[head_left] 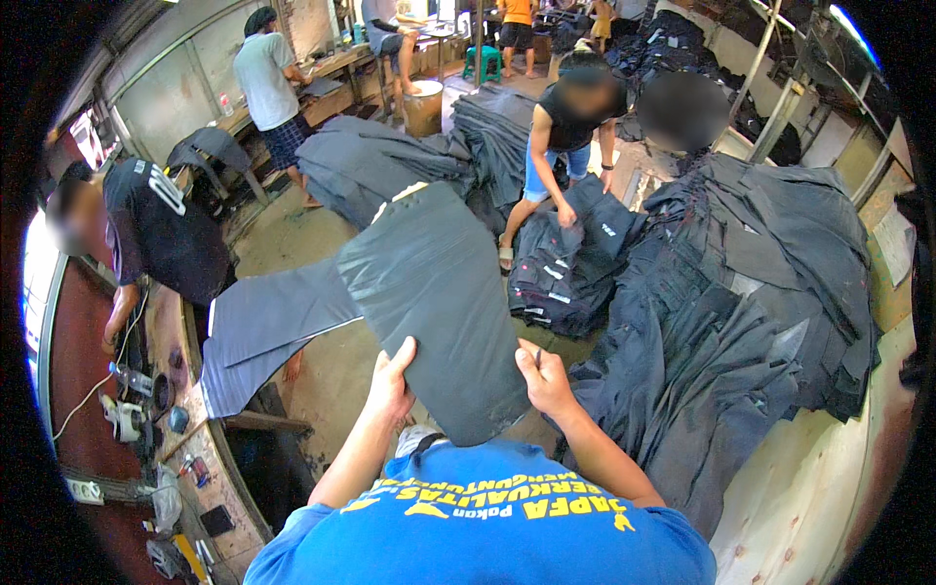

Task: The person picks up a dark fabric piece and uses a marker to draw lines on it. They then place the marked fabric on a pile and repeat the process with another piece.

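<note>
A dark grey-black cut cloth panel (434, 292) is stretched out in front of my body. My left hand (392, 380) grips its left edge, thumb on top and the other fingers hidden beneath. At the lower right edge my right hand (543, 377) is closed on the same panel, thumb up, with what looks like a small dark object by the thumb. Further left, another dark cloth piece (268, 327) reaches from the bench toward the panel and meets or passes behind it; I cannot tell whether they are joined.
A large heap of dark cloth (702, 322) rises on my right. Ahead, a person (575, 117) bends over a bundle of dark garments (570, 258). On the left, another person (161, 229) leans at a wooden bench (229, 497). More cloth piles (375, 166) lie beyond.
</note>
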Demonstrator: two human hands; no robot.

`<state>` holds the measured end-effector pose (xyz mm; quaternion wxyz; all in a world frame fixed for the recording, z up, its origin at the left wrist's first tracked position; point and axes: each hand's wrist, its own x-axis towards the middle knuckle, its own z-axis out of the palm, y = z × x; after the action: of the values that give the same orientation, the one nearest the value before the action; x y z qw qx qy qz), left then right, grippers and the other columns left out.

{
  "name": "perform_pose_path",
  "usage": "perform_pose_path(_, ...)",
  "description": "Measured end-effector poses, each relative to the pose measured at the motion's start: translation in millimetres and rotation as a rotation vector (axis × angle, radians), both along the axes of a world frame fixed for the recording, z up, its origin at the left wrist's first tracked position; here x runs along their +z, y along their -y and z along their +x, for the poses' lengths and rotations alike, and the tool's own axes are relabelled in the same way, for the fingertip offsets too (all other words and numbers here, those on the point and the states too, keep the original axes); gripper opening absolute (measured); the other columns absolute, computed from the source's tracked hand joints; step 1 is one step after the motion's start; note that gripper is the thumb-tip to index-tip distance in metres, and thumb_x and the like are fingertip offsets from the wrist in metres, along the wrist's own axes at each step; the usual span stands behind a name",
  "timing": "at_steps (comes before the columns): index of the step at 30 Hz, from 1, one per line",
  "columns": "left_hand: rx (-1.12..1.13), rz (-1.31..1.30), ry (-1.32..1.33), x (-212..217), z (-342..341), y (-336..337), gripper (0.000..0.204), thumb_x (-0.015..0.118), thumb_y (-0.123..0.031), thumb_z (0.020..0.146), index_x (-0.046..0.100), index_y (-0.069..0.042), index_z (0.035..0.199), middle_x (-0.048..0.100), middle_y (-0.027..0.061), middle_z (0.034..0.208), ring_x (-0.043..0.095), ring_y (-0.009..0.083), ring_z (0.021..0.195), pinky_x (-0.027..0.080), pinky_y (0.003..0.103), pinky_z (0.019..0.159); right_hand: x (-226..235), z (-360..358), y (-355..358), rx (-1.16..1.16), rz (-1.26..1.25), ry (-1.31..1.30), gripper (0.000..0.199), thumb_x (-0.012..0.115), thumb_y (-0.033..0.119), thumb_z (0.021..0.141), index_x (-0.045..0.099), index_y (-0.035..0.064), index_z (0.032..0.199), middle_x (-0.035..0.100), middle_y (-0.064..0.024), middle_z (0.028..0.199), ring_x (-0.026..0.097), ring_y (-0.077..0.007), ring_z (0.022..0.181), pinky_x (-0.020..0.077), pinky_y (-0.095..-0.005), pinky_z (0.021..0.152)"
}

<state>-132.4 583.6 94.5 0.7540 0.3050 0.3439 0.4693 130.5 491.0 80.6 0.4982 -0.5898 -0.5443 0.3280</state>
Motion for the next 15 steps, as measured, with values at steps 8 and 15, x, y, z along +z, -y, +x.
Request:
perform_pose_path(8, 0.18, -0.08, 0.081, 10, -7, -4, 0.064, 0.073, -0.036, 0.093, 0.051, 0.0, 0.141, 0.064, 0.0164, 0.131, 0.066, 0.0307, 0.115, 0.055, 0.048, 0.099, 44, 125, 32, 0.114, -0.403, -0.358, 0.054, 0.053, 0.041, 0.107, 0.061, 0.0061, 0.066, 0.054, -0.0005, 0.054, 0.044, -0.0084, 0.041, 0.033, -0.0257, 0.04)
perform_pose_path(15, 0.217, -0.05, 0.035, -1, -25, -3, 0.064, 0.073, -0.035, 0.092, 0.05, 0.0, 0.14, 0.065, 0.0164, 0.13, 0.066, 0.0299, 0.114, 0.055, 0.048, 0.098, 91, 181, 85, 0.328, -0.095, -0.518, 0.052, 0.065, 0.016, 0.093, 0.045, 0.0048, 0.046, 0.044, -0.0049, 0.043, 0.039, -0.0138, 0.036, 0.0312, -0.0305, 0.039)
